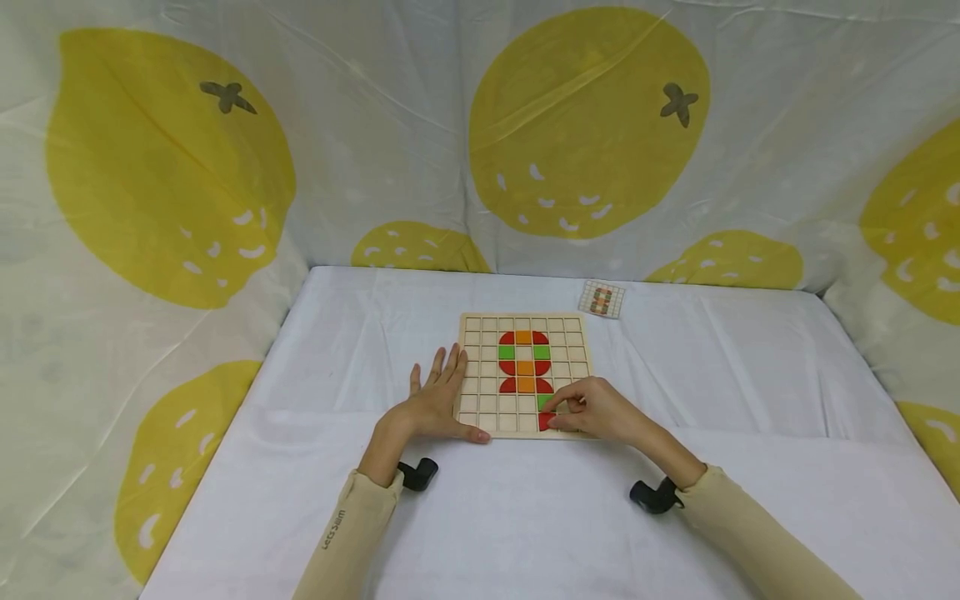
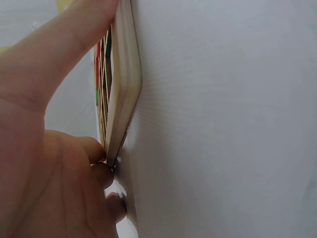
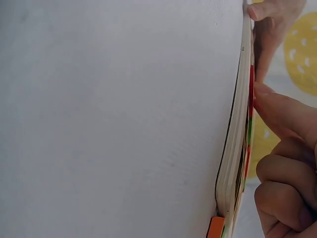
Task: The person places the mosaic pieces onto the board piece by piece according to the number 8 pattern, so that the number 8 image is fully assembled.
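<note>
A square wooden grid board [image 1: 487, 408] lies on the white cloth, with red, orange and green tiles set in some cells. My left hand [image 1: 435, 406] rests along its left edge, fingers spread and thumb at the front edge. At the board's front right, my right hand [image 1: 596, 410] has its thumb and index finger on a red tile [image 1: 544, 422] in the bottom row. A green tile [image 1: 544, 402] lies just behind that one, partly covered by the index finger. In the right wrist view the red tile [image 3: 251, 91] sits at the board's edge under the thumb tip.
A small pattern card [image 1: 602, 299] lies behind the board's back right corner. Beside the board's edge, an orange piece [image 3: 215, 227] shows in the right wrist view. A lemon-print cloth [image 1: 375, 125] hangs behind the table.
</note>
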Available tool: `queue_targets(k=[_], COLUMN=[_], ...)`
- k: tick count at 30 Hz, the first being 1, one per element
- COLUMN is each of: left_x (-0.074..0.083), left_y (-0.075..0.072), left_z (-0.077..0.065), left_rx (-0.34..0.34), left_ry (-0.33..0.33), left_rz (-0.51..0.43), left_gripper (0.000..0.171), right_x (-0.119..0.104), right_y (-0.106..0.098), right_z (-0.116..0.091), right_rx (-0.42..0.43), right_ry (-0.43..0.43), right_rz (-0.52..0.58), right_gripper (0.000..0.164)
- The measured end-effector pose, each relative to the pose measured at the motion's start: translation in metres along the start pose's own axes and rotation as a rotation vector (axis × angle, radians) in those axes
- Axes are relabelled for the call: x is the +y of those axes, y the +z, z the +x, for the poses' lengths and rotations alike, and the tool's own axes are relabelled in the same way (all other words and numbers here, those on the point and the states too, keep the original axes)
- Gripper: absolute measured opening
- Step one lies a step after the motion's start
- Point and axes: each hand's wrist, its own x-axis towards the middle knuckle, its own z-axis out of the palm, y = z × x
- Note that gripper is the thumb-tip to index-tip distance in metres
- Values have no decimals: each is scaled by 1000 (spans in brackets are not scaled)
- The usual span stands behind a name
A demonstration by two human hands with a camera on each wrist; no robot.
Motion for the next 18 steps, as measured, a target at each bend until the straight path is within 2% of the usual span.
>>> queue_targets(k=[9, 18], left_x=[0, 1], left_y=[0, -1], left_z=[1, 0], left_rx=[0, -6], left_ry=[-1, -1], left_rz=[7, 18], left_gripper=[142, 142], right_x=[9, 33], right_y=[-24, -49], right_z=[-23, -55], right_rx=[70, 191], right_ry=[96, 198], right_rz=[45, -17], right_gripper=[17, 22])
